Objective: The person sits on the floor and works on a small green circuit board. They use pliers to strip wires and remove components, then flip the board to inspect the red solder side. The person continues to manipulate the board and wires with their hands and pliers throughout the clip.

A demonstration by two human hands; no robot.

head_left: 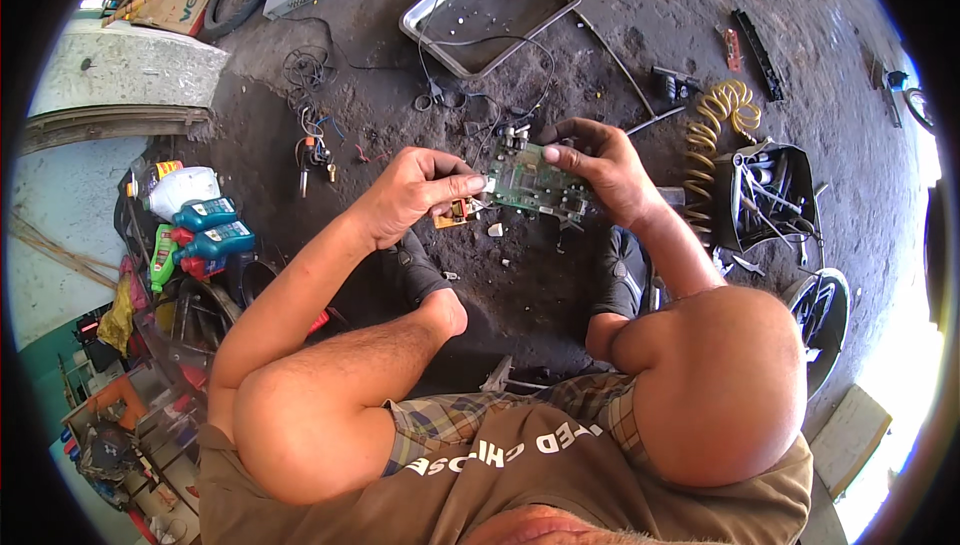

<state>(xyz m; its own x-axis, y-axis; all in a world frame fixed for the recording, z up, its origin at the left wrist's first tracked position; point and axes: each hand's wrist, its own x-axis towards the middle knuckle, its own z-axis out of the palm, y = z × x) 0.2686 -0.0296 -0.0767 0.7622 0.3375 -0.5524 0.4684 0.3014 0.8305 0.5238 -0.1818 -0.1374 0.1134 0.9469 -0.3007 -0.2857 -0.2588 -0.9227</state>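
Observation:
A green circuit board point(530, 183) is held up in front of me, tilted, with metal parts along its upper left edge. My right hand point(605, 165) grips its upper right side, thumb lying on its face. At the board's left edge, my left hand point(425, 190) pinches a small white connector point(488, 186) between thumb and fingers. Just below those fingers is a small orange-brown circuit board point(455, 215) with components; whether the left hand also holds it I cannot tell. A white chip-like piece point(495, 230) lies on the dark ground beneath.
Beyond my hands lie a metal tray point(490, 73) and black cables point(310, 67). On the right are a coiled yellow hose point(705, 125) and a black container of tools point(765, 195). Several bottles point(215, 240) stand at left. My shoed feet point(410, 270) flank the work.

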